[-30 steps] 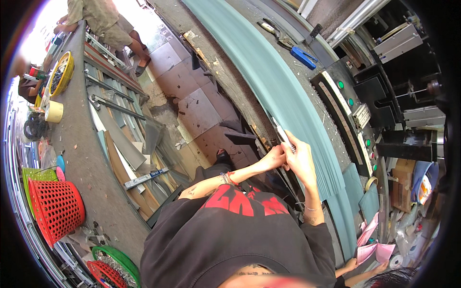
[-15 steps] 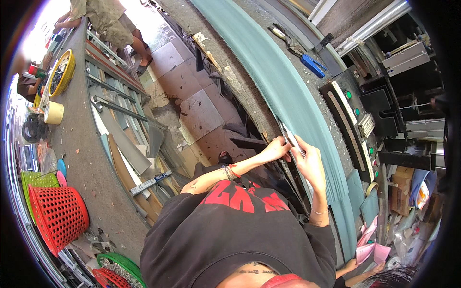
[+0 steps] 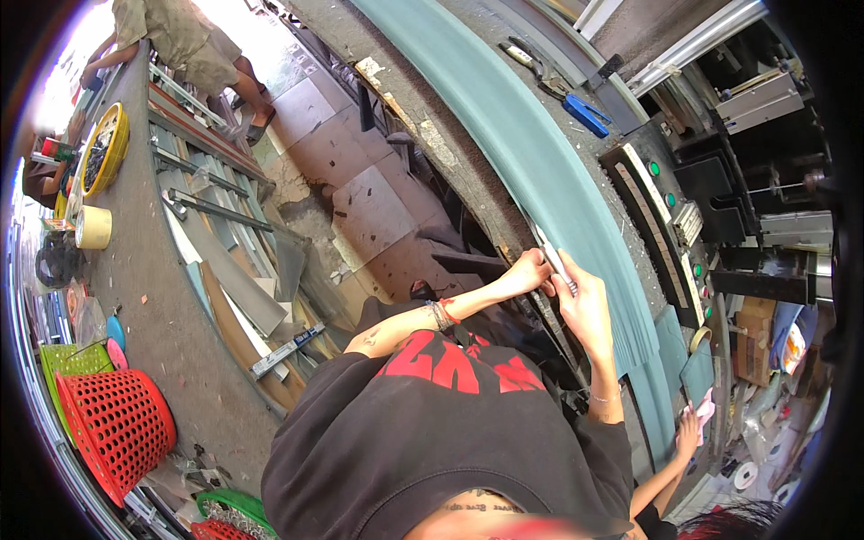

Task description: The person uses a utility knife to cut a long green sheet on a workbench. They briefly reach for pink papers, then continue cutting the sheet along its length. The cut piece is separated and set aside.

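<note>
A long stack of teal slats (image 3: 540, 162) runs along the bench on my right. My right hand (image 3: 587, 304) is closed round a slim silver utility knife (image 3: 556, 261), its tip pointing forward at the slats' near-side edge. Beside it, my left hand (image 3: 526, 274) has its fingers pinched together at that same edge, close to the knife. What the left fingers grip, if anything, is hidden.
Pliers (image 3: 585, 115) with blue handles lie beyond the slats, near a panel with green buttons (image 3: 654, 168). A co-worker's hand (image 3: 688, 434) touches pink material (image 3: 706, 409) at lower right. A red basket (image 3: 121, 427) and yellow basket (image 3: 115, 144) stand on the left bench.
The knife's tip has shifted slightly, with both hands staying close together at the edge. At lower right, the co-worker's hand has moved up and the pink material is more covered.
</note>
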Demonstrator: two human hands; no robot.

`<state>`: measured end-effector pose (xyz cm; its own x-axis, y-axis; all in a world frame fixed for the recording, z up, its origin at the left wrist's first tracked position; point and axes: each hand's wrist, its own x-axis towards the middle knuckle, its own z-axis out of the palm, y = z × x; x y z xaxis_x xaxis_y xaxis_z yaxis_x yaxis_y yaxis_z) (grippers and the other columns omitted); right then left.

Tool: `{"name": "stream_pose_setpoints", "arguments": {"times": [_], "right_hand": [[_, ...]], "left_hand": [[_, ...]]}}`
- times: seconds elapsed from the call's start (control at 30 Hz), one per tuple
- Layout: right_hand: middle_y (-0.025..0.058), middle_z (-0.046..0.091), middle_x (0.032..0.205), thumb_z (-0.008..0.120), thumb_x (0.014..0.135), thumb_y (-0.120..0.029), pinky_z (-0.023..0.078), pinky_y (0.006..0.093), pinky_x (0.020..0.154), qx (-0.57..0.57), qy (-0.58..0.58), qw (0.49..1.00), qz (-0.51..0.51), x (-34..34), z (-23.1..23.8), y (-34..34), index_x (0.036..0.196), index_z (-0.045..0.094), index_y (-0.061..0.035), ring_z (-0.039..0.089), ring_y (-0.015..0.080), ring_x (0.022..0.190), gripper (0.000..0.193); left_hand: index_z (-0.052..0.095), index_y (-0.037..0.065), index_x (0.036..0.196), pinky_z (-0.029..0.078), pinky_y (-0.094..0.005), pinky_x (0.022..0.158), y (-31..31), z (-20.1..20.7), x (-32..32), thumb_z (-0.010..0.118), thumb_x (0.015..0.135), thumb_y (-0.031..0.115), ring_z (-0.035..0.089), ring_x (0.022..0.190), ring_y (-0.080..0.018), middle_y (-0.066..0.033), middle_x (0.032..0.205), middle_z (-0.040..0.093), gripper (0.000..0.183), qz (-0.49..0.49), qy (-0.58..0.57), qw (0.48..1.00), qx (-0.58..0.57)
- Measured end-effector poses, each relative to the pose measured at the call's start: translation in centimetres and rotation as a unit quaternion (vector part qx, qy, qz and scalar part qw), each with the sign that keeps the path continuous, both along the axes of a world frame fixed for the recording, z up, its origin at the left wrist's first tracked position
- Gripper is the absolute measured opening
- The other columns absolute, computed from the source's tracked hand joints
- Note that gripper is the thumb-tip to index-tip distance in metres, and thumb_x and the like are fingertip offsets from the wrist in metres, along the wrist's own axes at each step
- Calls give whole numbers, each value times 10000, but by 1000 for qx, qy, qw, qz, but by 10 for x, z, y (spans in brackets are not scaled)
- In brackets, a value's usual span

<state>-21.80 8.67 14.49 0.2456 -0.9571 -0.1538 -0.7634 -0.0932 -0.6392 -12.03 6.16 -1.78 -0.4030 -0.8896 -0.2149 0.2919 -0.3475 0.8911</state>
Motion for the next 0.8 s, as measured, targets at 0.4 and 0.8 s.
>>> {"name": "stream_pose_setpoints", "arguments": {"times": [0.4,0.8], "right_hand": [[276,617,1059,612,848,-114,467,372,870,-57,-19,998,33,71,-32,-71,1210,575,11,633,357,1006,385],[260,632,1043,614,839,-137,479,381,853,-89,-8,995,50,78,-27,-76,1189,591,13,642,359,976,381]], "left_hand": [[471,-79,1148,549,-313,582,-2,-7,-1,569,883,107,654,695,-213,-162,923,631,338,51,11,979,-197],[482,-132,1072,551,-313,535,-4,3,1,474,958,255,665,578,-218,-187,833,638,403,6,96,994,-43]]}}
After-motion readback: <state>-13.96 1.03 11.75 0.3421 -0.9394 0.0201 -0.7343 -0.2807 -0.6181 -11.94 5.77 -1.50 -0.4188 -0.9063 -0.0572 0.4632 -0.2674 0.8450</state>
